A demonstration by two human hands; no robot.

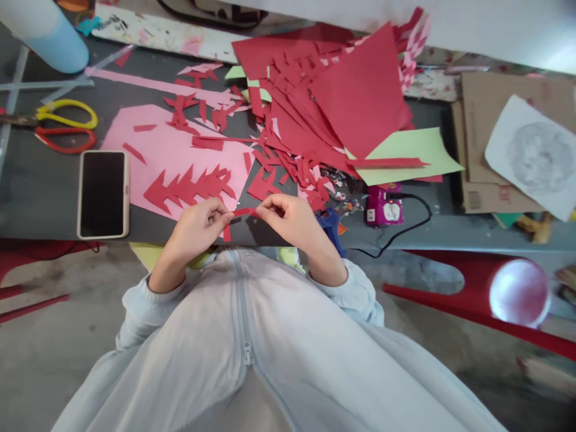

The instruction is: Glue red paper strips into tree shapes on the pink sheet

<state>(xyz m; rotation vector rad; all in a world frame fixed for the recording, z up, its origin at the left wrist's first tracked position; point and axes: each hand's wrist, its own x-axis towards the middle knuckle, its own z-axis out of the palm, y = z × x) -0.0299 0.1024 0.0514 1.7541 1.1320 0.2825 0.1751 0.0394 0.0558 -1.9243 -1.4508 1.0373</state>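
Note:
My left hand and my right hand meet at the near edge of the dark table. Both pinch the same small strip of red paper, one at each end, with fingers closed. Just beyond the hands lies a pink sheet with a jagged red cut-out on it. Red scraps are scattered ahead of my right hand. My pale zip-up jacket fills the lower part of the view.
A phone lies face up left of my hands. Yellow and red scissors rest at far left. A pile of red sheets, a green sheet, a plugged-in pink device, cardboard and a red roll lie to the right.

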